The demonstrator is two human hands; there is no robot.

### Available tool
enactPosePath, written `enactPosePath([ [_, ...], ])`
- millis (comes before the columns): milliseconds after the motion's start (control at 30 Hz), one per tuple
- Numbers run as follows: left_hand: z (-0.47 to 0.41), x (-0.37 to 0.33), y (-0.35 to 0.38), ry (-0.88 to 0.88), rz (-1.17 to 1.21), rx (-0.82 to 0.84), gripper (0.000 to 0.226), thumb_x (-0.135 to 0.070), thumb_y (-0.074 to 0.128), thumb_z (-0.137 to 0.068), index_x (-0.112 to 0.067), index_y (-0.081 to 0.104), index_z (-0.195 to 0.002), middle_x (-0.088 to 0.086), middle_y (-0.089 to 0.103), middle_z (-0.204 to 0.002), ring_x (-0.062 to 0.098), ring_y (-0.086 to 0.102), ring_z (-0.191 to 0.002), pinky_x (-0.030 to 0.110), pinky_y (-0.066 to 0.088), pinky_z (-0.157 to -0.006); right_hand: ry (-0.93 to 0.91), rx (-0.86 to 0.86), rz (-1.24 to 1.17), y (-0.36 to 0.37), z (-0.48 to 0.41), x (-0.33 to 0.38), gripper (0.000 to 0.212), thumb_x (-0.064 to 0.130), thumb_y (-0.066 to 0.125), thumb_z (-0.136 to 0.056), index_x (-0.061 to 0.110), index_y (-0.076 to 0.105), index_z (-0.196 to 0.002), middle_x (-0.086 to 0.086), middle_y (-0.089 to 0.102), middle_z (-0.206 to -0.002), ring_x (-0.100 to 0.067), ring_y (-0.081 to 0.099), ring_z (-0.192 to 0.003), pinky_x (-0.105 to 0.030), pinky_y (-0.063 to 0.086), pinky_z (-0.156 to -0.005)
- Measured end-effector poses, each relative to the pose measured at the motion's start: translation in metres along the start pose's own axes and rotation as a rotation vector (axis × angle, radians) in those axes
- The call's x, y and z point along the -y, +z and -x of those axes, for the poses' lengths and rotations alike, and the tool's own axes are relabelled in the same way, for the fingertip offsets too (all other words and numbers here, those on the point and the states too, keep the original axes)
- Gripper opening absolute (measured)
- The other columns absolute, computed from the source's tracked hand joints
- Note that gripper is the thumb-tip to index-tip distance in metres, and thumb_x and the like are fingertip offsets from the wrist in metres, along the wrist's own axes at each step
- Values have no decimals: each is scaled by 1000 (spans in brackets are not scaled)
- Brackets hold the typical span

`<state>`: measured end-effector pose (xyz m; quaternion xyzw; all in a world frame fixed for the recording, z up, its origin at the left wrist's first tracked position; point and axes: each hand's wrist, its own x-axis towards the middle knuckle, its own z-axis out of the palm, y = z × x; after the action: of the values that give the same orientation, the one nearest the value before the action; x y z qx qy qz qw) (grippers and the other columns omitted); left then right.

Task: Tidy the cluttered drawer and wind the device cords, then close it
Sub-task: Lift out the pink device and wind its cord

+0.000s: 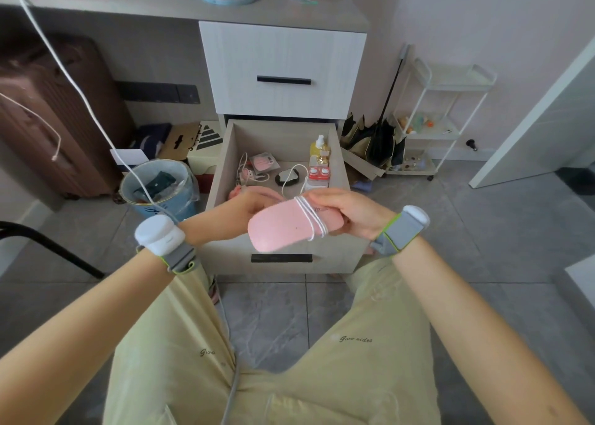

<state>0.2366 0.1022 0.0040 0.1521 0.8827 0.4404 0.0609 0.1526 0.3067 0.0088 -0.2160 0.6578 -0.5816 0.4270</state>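
The lower drawer (225,154) stands pulled out in front of my knees. Over its front edge I hold a flat pink device (280,226). A white cord (310,215) is wrapped around it in a few turns. My right hand (347,213) grips the device's far end. My left hand (244,207) is behind the device's left side, fingers curled, apparently on the cord. Inside the drawer lie a small pink gadget with a cord (249,173), a pink packet (264,161), a black pad (288,177), a yellow bottle (319,149) and a red-and-white case (318,174).
The upper drawer (283,70) is shut. A blue bin (161,188) and a brown suitcase (48,119) stand to the left. A folded black umbrella (376,141) and a white trolley (438,119) are to the right. A long white cable (74,83) hangs across the left.
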Motion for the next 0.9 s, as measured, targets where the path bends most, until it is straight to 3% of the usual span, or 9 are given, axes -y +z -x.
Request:
enactPosePath([
  [67,2,-5,1,5,79,-1,25,3,63,-83,-11,68,-103,-5,66,-103,3,63,-96,18,51,-83,-4,58,123,4,1,4,19,35,58,-81,29,74,-90,-5,63,-92,-21,52,-83,-29,35,-66],
  [167,-1,-1,2,-102,118,5,26,6,66,-80,-16,72,-92,-8,69,-90,14,65,-84,28,56,-76,27,166,306,9,3,10,20,42,55,-86,32,70,-94,-11,57,-95,-26,47,-87,-30,32,-67],
  [333,-4,1,7,-190,167,23,33,8,73,-72,-13,71,-98,4,68,-100,12,65,-82,21,56,-75,65,190,571,12,7,21,13,24,47,-98,18,54,-107,2,55,-90,-8,50,-76,-12,39,-56],
  [467,-6,-3,1,-269,228,124,37,6,73,-72,-11,69,-105,8,66,-97,7,59,-80,20,51,-78,115,185,707,12,4,20,11,26,48,-97,20,48,-106,5,48,-76,-2,42,-55,-12,29,-40],
  [567,-8,-3,2,-294,334,82,40,1,70,-78,-5,63,-117,9,66,-114,7,63,-92,24,53,-83,106,110,792,10,-2,14,26,28,48,-97,13,46,-118,7,47,-78,-3,43,-60,-7,31,-40],
  [633,-13,1,5,-281,309,-33,33,-1,74,-75,-4,66,-108,9,64,-115,0,64,-83,20,54,-73,77,48,792,8,-11,8,30,27,47,-97,10,47,-121,9,48,-81,-1,45,-66,-4,34,-45],
  [700,-18,8,10,-286,287,-128,21,0,75,-74,-9,68,-92,7,63,-108,-5,61,-69,16,53,-63,18,-1,773,7,-19,3,27,25,48,-97,8,50,-118,6,51,-87,-5,48,-75,-9,39,-59],
  [767,-26,19,11,-344,317,-182,20,1,74,-74,-14,66,-85,4,61,-95,-1,60,-66,16,54,-61,-40,-71,755,1,-35,-6,20,27,51,-95,11,54,-108,0,55,-95,-12,52,-86,-29,45,-79],
  [900,-43,38,8,-434,463,-282,15,3,71,-76,-9,64,-83,11,62,-97,19,61,-81,30,59,-71,-133,-246,681,-12,-63,-16,13,30,49,-96,19,53,-91,9,55,-81,-11,53,-80,-33,42,-76],
])
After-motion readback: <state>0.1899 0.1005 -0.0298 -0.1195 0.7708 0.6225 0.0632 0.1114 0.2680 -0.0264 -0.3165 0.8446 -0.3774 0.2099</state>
